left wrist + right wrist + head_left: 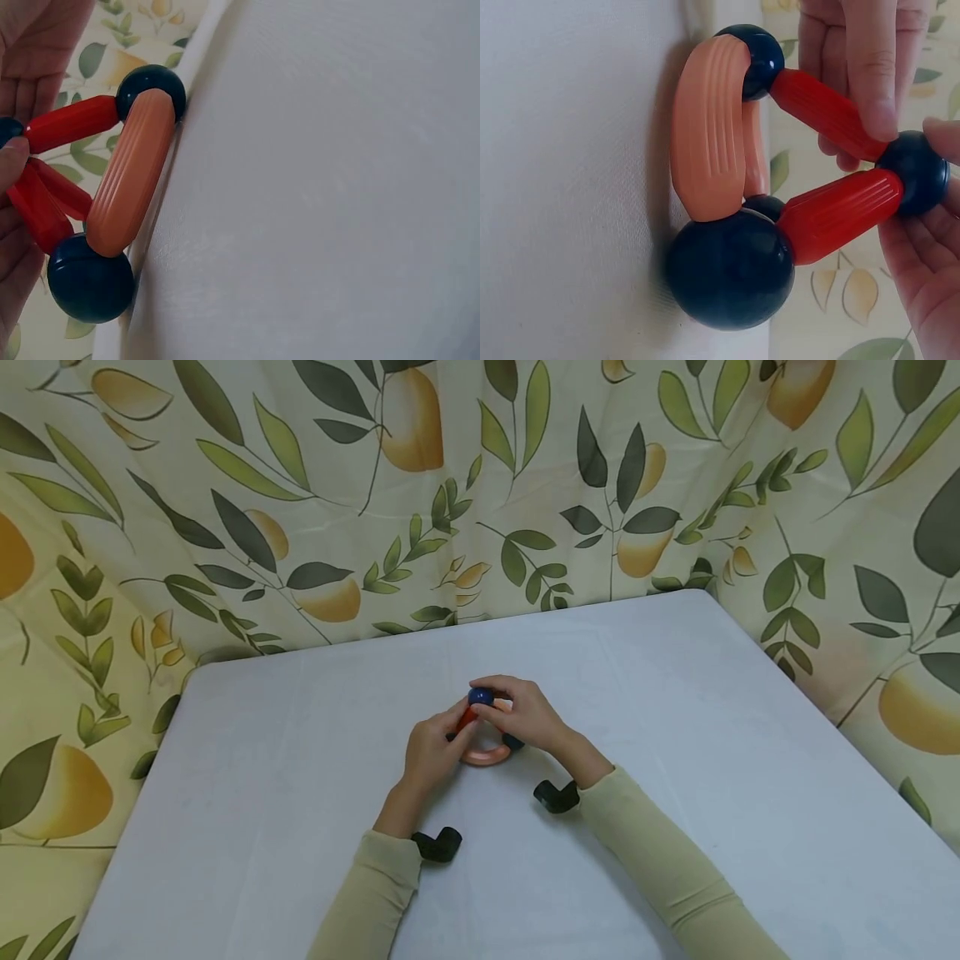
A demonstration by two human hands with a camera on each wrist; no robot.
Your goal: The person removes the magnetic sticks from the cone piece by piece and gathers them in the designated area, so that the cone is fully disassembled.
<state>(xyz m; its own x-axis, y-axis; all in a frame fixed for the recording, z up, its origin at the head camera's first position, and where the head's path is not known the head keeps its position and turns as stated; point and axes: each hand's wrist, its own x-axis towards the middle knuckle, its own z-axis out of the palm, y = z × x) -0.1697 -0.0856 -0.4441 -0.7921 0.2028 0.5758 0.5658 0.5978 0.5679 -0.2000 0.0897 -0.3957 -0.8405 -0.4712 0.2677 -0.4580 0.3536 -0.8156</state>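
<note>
Both hands are on a ball-and-rod toy frame at the middle of the table. Its blue top ball (481,696) joins red straight rods (844,214), several in all or partly hidden. Lower down, dark blue balls (730,268) link peach curved rods (711,127). My right hand (531,714) pinches the top ball between thumb and fingers. From the other side my left hand (432,750) grips a red rod (39,210) close to that ball. The frame's base sits at the white tabletop; whether every lower ball touches it I cannot tell.
A white-covered table (300,793) spreads around the hands. Behind and beside it hangs a leaf-and-fruit patterned curtain (465,527). Black wrist-worn pieces (557,796) stick out below each wrist, near the tabletop.
</note>
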